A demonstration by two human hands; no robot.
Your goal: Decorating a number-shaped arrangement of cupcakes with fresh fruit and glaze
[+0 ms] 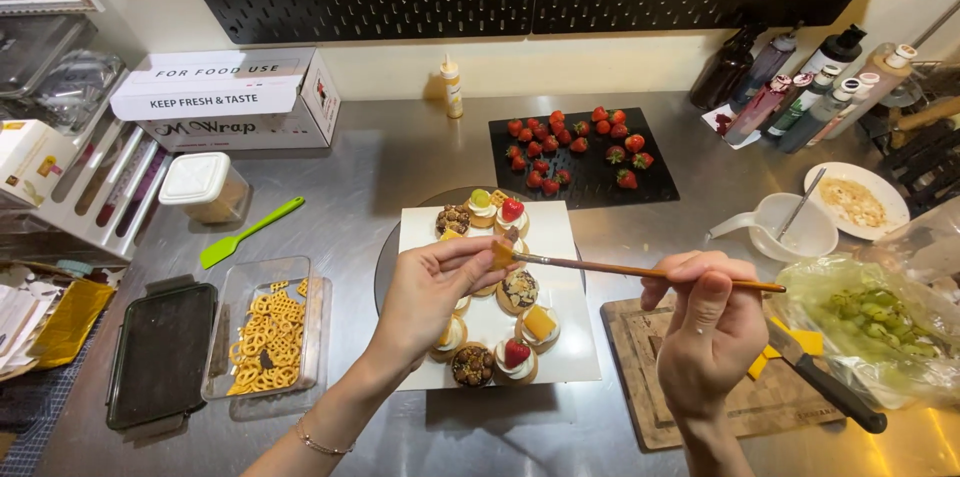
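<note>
Mango cube (pixel 502 254), pinched in left hand (pixel 432 287) while right hand (pixel 706 322) grips the brush (pixel 640 271), could slip onto the tartlets (pixel 497 289).

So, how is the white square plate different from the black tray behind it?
The white square plate carries small topped pastries, and the left hand and right hand work above it with a thin brush. The black tray carries only whole strawberries, and no hand is near it. The plate sits on a round dark stand; the tray lies flat on the counter. Both are flat, straight-edged and hold food.
</note>
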